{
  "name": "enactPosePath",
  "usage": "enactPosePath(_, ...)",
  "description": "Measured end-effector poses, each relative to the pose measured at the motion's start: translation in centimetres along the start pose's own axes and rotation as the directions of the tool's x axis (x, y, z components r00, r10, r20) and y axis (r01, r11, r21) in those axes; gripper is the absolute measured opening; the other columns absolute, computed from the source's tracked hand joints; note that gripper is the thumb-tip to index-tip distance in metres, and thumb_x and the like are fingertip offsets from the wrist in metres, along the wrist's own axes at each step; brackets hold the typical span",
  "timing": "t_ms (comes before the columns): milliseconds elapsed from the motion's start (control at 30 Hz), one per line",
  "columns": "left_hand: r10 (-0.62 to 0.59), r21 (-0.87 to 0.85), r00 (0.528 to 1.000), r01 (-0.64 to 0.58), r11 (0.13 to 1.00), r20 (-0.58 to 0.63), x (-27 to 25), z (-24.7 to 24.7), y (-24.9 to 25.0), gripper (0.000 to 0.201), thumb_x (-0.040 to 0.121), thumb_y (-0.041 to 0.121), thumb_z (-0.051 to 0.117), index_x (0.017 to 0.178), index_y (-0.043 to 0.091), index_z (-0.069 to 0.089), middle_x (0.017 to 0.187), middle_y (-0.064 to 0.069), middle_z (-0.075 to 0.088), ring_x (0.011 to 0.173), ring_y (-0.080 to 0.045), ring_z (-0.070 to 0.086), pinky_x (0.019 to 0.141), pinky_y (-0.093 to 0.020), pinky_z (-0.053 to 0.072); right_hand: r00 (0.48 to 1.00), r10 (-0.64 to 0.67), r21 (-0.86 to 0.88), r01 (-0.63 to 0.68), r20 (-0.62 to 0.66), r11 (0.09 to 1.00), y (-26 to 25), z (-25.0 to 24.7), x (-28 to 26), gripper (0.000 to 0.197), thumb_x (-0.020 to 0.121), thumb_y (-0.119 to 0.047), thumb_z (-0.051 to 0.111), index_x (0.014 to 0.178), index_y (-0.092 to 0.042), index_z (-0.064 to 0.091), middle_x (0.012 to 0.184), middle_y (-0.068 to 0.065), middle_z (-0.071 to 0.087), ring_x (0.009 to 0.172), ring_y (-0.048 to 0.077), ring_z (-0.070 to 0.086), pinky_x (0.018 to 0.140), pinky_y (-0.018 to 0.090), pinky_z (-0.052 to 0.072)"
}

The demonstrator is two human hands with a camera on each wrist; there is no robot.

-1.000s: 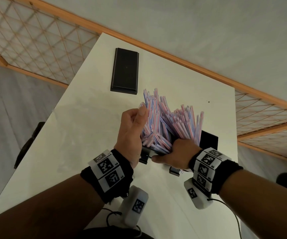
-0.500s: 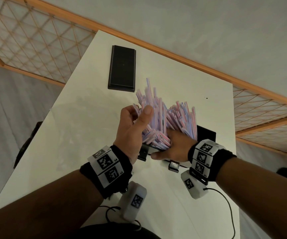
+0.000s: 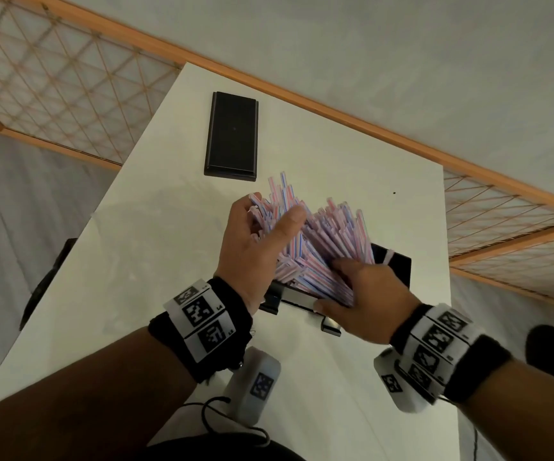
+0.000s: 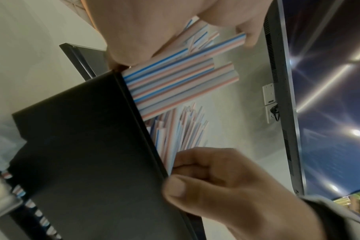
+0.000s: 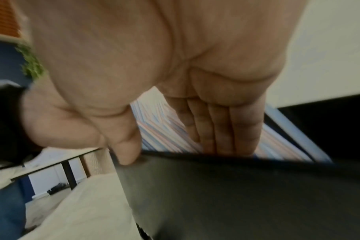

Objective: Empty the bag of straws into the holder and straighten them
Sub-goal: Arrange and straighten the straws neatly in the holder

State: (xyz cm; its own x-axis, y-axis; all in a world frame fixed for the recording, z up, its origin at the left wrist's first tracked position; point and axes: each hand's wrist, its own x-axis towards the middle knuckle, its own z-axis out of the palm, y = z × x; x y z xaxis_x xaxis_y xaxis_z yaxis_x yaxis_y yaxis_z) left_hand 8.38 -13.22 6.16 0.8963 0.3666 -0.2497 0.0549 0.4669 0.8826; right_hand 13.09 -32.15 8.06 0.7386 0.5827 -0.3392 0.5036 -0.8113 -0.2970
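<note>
A thick bunch of pink, blue and white striped straws (image 3: pixel 328 237) stands fanned out in a black box holder (image 3: pixel 397 266) on the white table (image 3: pixel 142 261). My left hand (image 3: pixel 274 211) grips the left part of the bunch between thumb and fingers. My right hand (image 3: pixel 332 284) pinches the holder's near wall, with the fingers (image 5: pixel 220 129) inside against the straws (image 5: pixel 160 129) and the thumb outside. In the left wrist view the straws (image 4: pixel 175 84) stick out over the holder's rim (image 4: pixel 138 104). No bag shows in any view.
A flat black lid or tray (image 3: pixel 232 134) lies farther back on the table. The table's left and right edges are close, with a wooden lattice rail beyond. A dark chair part (image 3: pixel 49 277) stands off the left edge. A large screen (image 4: pixel 284 97) shows in the left wrist view.
My left hand has gathered the left straws more tightly and drawn them more upright. The right hand has stayed at the holder's near wall.
</note>
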Motion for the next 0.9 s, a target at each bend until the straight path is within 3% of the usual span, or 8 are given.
enactPosePath(100,-0.038,-0.058,0.999,0.036,0.998,-0.035,0.2,0.1,0.0,0.057,0.071,0.059,0.072,0.11,0.02,0.056,0.096,0.002,0.061,0.085,-0.004,0.061,0.084,-0.024,0.051,0.997,0.012,0.015,-0.011,-0.083,1.0,0.8,-0.3,-2.4,0.034,0.078,-0.052,0.071,0.086,-0.021,0.061,0.066,-0.008,0.062,0.059,0.002,0.058,0.057,0.018,0.047)
enactPosePath(167,-0.067,-0.067,0.997,0.064,0.996,-0.033,0.2,0.1,0.0,0.062,0.069,0.067,0.069,0.109,0.021,0.057,0.107,-0.003,0.063,0.099,-0.011,0.063,0.097,-0.039,0.053,0.997,0.074,-0.049,-0.075,-0.014,0.996,1.4,-0.4,-3.6,0.037,0.078,-0.059,0.066,0.08,-0.022,0.063,0.069,-0.005,0.063,0.063,0.009,0.059,0.06,0.027,0.049)
enactPosePath(233,-0.069,-0.071,0.997,0.067,0.995,-0.037,0.0,0.3,0.2,0.074,0.061,0.074,0.071,0.109,0.02,0.056,0.114,-0.009,0.06,0.105,-0.022,0.059,0.107,-0.054,0.047,0.988,0.148,-0.118,-0.143,0.038,0.983,2.2,-0.5,-3.9,0.039,0.079,-0.06,0.065,0.078,-0.022,0.061,0.069,-0.006,0.059,0.064,0.009,0.054,0.056,0.018,0.038)
enactPosePath(333,-0.065,-0.088,0.996,0.061,0.994,-0.054,-0.2,0.5,0.2,0.093,0.051,0.086,0.074,0.108,0.016,0.054,0.111,-0.008,0.058,0.102,-0.023,0.056,0.108,-0.059,0.043,0.956,0.29,-0.02,-0.291,-0.04,0.956,2.6,-0.4,-3.3,0.043,0.074,-0.061,0.071,0.092,-0.024,0.056,0.081,-0.01,0.059,0.074,0.013,0.056,0.058,0.021,0.037)
enactPosePath(433,-0.067,-0.103,0.995,0.059,0.993,-0.07,-0.2,0.5,0.0,0.088,0.053,0.083,0.077,0.105,0.016,0.055,0.11,-0.012,0.059,0.104,-0.03,0.057,0.108,-0.067,0.039,0.976,0.216,0.151,-0.214,0.001,0.965,2.0,1.1,-2.2,0.063,0.069,-0.066,0.072,0.111,-0.022,0.056,0.097,-0.007,0.065,0.087,0.016,0.062,0.076,0.031,0.051)
enactPosePath(533,-0.091,-0.076,0.993,0.086,0.993,-0.073,-0.4,0.5,0.0,0.093,0.049,0.087,0.076,0.108,0.018,0.056,0.119,-0.022,0.062,0.117,-0.046,0.058,0.107,-0.067,0.04,0.99,0.137,0.141,-0.141,0.043,0.98,1.5,2.3,-1.2,0.073,0.073,-0.063,0.072,0.129,-0.021,0.053,0.117,-0.002,0.062,0.11,0.02,0.059,0.093,0.031,0.048)
enactPosePath(733,-0.087,-0.076,0.993,0.081,0.994,-0.077,-0.5,0.2,-0.2,0.109,0.054,0.088,0.073,0.125,0.008,0.054,0.135,-0.028,0.056,0.127,-0.049,0.052,0.108,-0.066,0.041,0.984,0.141,-0.041,-0.138,0.109,0.99,0.7,2.2,0.8,0.076,0.066,-0.091,0.035,0.096,-0.024,0.056,0.094,-0.002,0.04,0.091,0.019,0.048,0.081,0.028,0.042)
enactPosePath(900,-0.063,-0.032,0.997,0.062,0.998,-0.036,-0.4,-0.5,-0.1,0.123,0.047,0.091,0.073,0.134,0.007,0.049,0.134,-0.022,0.059,0.127,-0.041,0.056,0.11,-0.058,0.044,0.974,0.131,0.135,-0.157,0.183,0.978,-0.3,2.9,1.8,0.093,0.069,-0.089,0.047,0.138,-0.027,0.038,0.096,-0.008,0.064,0.081,0.016,0.066,0.08,0.032,0.055)
